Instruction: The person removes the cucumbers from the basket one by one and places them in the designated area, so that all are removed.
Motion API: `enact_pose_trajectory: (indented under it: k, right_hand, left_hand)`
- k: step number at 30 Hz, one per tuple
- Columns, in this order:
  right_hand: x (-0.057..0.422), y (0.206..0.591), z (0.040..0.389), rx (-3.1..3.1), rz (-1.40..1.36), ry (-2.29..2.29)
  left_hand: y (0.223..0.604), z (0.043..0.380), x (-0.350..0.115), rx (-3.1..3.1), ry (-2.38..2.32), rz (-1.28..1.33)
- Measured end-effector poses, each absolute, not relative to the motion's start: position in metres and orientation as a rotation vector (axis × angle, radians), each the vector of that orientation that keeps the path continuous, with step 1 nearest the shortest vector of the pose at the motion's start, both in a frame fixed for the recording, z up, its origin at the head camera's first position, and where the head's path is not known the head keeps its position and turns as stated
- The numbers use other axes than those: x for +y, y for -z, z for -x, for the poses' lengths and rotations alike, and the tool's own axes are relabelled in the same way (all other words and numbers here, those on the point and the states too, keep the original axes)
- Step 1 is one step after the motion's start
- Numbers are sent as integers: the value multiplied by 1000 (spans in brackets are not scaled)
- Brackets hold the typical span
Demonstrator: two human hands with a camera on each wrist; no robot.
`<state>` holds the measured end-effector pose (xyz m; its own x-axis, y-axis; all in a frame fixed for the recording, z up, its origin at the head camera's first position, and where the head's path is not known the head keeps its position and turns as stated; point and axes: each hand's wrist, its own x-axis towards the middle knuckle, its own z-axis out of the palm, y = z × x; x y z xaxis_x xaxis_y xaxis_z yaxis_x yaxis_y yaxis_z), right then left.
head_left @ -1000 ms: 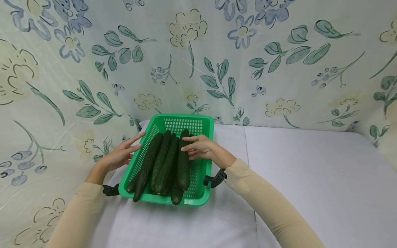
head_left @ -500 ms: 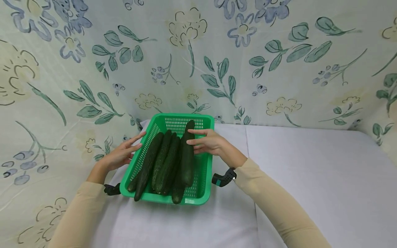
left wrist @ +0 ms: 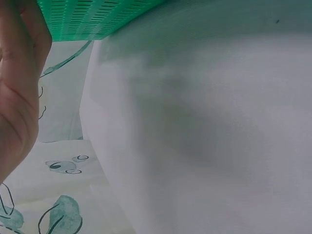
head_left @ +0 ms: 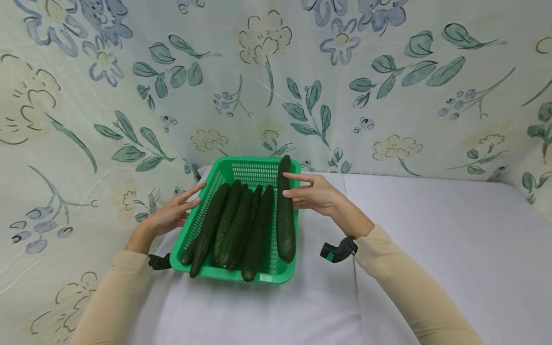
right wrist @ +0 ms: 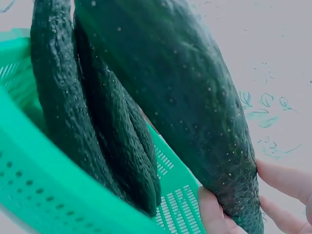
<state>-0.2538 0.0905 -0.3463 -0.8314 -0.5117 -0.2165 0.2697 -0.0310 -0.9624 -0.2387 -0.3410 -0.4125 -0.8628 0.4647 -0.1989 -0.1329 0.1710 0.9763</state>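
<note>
Since the earlier frames, one cucumber [head_left: 286, 220] has been shifted rightward over the right side of the green basket [head_left: 273, 278], gripped by the right hand [head_left: 316, 194]. Other cucumbers [head_left: 258, 235] are contained inside; the basket's left side is touched by the left hand [head_left: 170, 215], fingers extended.

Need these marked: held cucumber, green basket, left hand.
Held cucumber [head_left: 285, 223]: head view, on its body, below the fingers.
Green basket [head_left: 220, 275]: head view, on its near rim.
Left hand [head_left: 169, 216]: head view, on the back.
</note>
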Motion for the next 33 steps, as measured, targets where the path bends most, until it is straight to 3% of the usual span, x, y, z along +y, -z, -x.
enact_pose_trajectory:
  k: [19, 33]
  right_hand:
    - [151, 362, 248, 1901, 254, 1865]
    - [168, 393, 248, 1919, 161, 1877]
  left_hand:
    - [411, 240, -340, 2036, -1714, -336]
    - [414, 236, -341, 2013, -1740, -298]
